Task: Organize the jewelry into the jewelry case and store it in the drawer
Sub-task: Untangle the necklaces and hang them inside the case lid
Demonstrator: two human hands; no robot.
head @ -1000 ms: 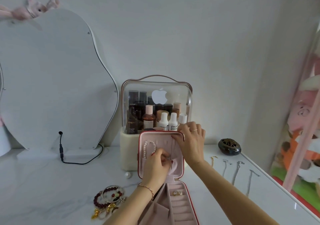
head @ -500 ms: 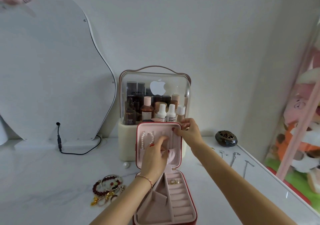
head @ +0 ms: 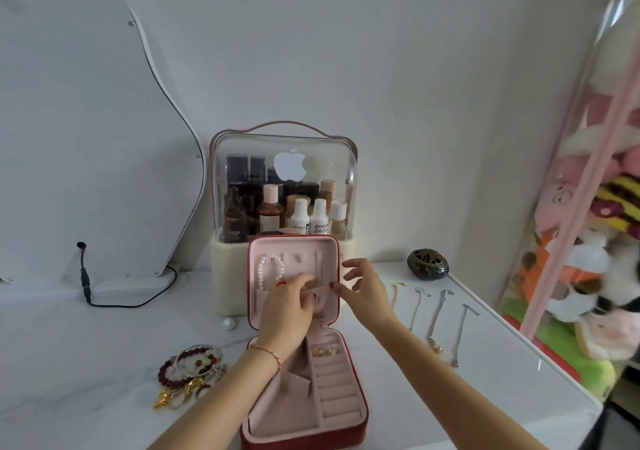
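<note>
head view: the jewelry case [head: 304, 390] sits open at the near edge of the white bench [head: 104, 363], lid upright. the left hand [head: 289, 305] pinches something small at the lid pocket; the right hand [head: 363, 286], fingers spread, hovers by the lid's right edge. bracelets [head: 188, 368] lie left, necklaces [head: 438, 318] right, bare bench between.

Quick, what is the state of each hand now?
Left hand: fingers bent at the lid pocket of the jewelry case; whether it holds something cannot be told.
Right hand: open, holding nothing.
</note>
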